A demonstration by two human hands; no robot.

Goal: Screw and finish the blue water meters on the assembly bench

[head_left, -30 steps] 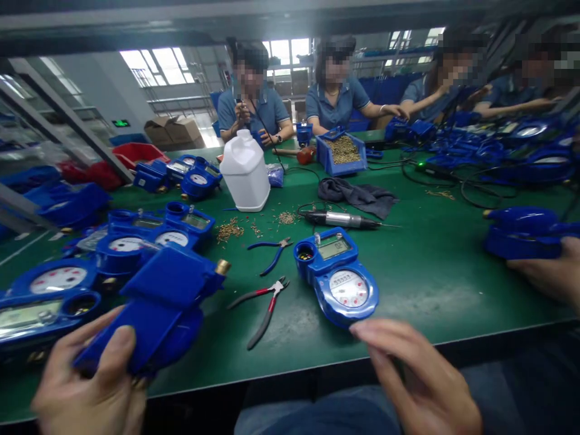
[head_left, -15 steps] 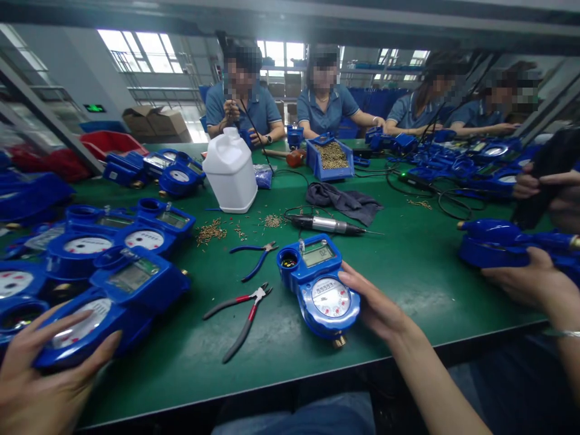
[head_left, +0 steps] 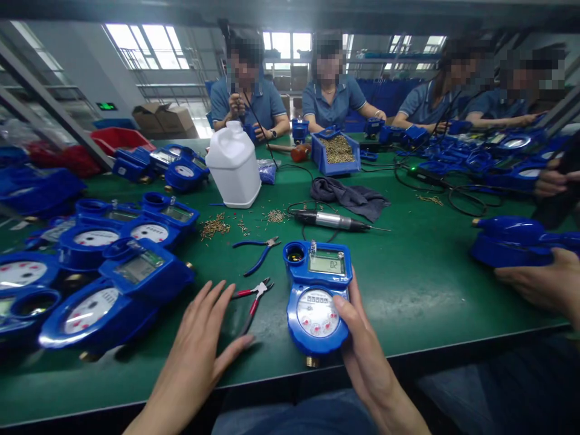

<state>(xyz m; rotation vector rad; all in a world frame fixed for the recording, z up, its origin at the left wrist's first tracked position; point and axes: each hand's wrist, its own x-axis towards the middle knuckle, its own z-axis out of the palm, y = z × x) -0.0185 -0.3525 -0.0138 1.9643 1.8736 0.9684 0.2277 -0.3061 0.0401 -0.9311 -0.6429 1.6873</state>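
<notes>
The right hand grips a blue water meter at the near edge of the green counter, its fingers wrapped on the right flank of the round dial and the thumb laid across the dial's lower rim. The brass fitting at the meter's base overhangs the counter edge; a loosened grip could likely let the meter tip off toward the lap. The left hand hovers flat, fingers spread wide and holding nothing, just left of the meter and directly above the handles of the red-handled pliers. A downward press here could pinch a finger on the handles or skid the pliers into the meter.

Left of the hand, a crowd of further blue meters lies stacked and tilted, some resting on others; a nudge might set the top one sliding. Behind the held meter lie blue-handled pliers, a corded electric screwdriver and scattered small brass screws. The loose screws could roll under a meter, and the cord could snag a reaching wrist. Farther off stand a white plastic jug, a dark cloth and a blue bin of screws. At right, another person's hand rests on a separate blue meter; other people sit along the far side.
</notes>
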